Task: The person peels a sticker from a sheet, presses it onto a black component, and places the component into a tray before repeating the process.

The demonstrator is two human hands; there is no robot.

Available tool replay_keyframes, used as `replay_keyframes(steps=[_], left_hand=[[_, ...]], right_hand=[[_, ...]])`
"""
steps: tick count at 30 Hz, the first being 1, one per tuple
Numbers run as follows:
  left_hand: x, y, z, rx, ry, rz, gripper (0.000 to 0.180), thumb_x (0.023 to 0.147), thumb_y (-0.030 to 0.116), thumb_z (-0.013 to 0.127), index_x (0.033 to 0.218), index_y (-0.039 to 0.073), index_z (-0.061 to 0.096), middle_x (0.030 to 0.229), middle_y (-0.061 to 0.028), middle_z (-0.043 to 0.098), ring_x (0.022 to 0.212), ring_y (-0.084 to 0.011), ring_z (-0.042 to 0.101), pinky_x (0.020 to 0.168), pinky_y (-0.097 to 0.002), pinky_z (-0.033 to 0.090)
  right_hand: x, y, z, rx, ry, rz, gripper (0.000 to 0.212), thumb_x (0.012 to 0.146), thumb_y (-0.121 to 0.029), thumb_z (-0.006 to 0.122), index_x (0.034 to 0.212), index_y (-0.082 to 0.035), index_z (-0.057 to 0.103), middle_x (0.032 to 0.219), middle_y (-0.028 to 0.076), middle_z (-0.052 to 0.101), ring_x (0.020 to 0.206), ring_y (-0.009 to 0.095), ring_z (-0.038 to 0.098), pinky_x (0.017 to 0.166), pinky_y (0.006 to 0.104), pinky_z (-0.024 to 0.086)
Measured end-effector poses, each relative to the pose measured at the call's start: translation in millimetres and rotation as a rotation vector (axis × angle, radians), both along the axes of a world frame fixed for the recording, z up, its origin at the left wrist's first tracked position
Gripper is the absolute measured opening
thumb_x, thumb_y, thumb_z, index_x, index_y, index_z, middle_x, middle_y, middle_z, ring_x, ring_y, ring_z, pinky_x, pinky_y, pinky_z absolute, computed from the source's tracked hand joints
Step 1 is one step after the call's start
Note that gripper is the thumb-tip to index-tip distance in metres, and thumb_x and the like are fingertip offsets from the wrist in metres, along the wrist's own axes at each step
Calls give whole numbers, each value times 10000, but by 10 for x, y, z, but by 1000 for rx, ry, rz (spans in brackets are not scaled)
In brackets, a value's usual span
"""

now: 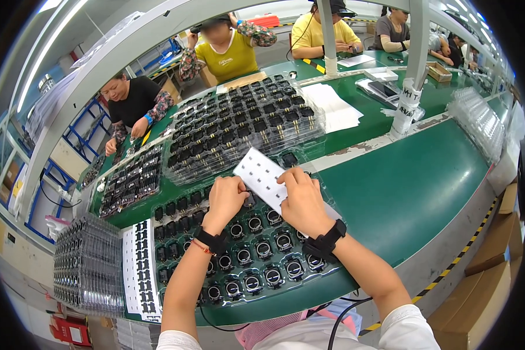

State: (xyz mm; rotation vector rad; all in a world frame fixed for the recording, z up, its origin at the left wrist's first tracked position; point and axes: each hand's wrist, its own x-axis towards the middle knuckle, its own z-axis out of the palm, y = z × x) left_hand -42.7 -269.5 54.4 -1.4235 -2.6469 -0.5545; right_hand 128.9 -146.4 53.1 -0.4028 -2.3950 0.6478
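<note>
A white sheet dotted with small dark pieces slants over a clear tray of round black parts. My right hand grips the sheet along its right side, fingers over its face and thumb near its lower edge. My left hand is closed in a pinch beside the sheet's left edge, low over the tray. What its fingertips hold, if anything, is hidden. Black parts with pale rings fill the tray's nearer rows; plain black parts lie along its left side.
Loaded clear trays are stacked beyond my hands. At left stand a stack of clear trays and a white sheet with black pieces. Dark parts crowd another tray. A post rises at right; co-workers sit across the bench.
</note>
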Motion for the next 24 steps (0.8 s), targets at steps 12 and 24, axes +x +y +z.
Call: replay_keyframes(steps=[12, 24], left_hand=[[446, -65, 352, -112, -78, 59, 204, 753, 215, 718, 730, 17, 673, 760, -136, 659, 746, -262, 624, 674, -351, 483], [401, -113, 189, 568, -1261, -93, 191, 881, 113, 612, 1017, -20, 595, 956, -92, 654, 818, -151, 642, 736, -275, 528]], right_hand=[[-47, 38, -69, -237, 153, 87, 436, 638, 199, 511, 1004, -35, 540, 1224, 157, 416, 888, 294, 587, 742, 343, 501], [-11, 74, 167, -355, 488, 56, 298, 701, 141, 564, 929, -48, 601, 1186, 117, 499, 997, 255, 553, 815, 328, 465]])
